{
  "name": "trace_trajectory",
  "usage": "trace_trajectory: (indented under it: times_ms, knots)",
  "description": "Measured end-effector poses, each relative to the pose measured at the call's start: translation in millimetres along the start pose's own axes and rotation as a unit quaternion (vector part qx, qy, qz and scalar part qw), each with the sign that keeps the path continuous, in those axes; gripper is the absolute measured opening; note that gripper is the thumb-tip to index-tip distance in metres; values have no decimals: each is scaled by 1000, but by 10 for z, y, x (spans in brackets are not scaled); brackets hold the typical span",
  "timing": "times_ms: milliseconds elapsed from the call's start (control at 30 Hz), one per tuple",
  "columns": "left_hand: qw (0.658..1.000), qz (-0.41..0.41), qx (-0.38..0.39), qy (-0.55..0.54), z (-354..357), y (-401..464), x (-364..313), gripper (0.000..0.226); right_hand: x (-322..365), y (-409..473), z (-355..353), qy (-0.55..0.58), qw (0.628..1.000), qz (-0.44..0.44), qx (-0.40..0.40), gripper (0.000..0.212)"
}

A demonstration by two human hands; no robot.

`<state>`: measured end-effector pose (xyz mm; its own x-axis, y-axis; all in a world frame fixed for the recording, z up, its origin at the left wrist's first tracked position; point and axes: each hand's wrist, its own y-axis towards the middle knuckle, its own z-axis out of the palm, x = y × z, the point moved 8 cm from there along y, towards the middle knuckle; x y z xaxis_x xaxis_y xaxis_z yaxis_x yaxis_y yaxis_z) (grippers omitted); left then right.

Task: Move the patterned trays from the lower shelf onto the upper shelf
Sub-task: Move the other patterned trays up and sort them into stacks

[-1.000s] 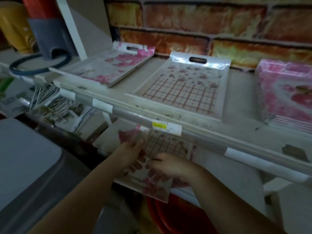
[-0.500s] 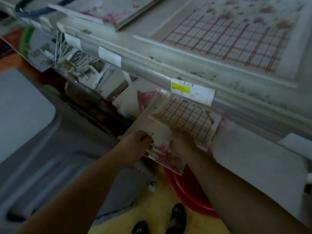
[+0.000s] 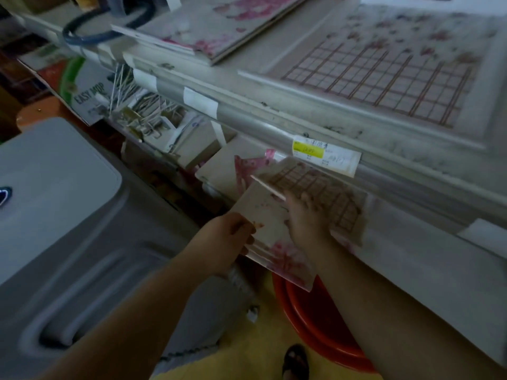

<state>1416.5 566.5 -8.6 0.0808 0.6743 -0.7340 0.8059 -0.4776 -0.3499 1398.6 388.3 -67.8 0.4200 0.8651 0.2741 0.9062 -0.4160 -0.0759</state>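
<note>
On the lower shelf [image 3: 428, 259] lies a stack of patterned trays. A pink-flowered tray [image 3: 285, 259] sticks out over the shelf's front edge, and my left hand [image 3: 227, 242] grips its near left edge. A red-grid tray [image 3: 323, 187] lies on top, tilted up, with my right hand [image 3: 307, 218] holding its near edge, fingers spread on it. Another pink tray [image 3: 247, 165] peeks out behind. On the upper shelf [image 3: 274, 116] rest a large grid tray [image 3: 397, 69] and a pink floral tray [image 3: 216, 26].
A grey plastic bin lid [image 3: 55, 215] fills the lower left. A red basin [image 3: 315, 319] sits on the yellow floor under the shelf. Boxes of sticks [image 3: 142, 105] and an Easy Mop box [image 3: 87, 91] crowd the lower shelf's left. A blue ring [image 3: 109, 26] hangs at upper left.
The camera tilted down and closer. Both hands drew the tray stack outward over the shelf edge, and the grid tray's near edge lifted off the pink tray.
</note>
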Motion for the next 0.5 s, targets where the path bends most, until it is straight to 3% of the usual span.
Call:
trace_trajectory:
  times_ms: [167, 300, 500]
  knots:
    - [997, 65, -27, -7, -162, -123, -241, 18, 175, -182, -689, -76, 993, -26, -89, 38]
    - [989, 138, -49, 16, -300, -348, -457, 20, 348, -515, -1024, -60, 992, -45, -98, 43]
    - [972, 225, -70, -12, -525, -880, -702, 17, 760, -1204, -1548, -2, 980, -95, -174, 37]
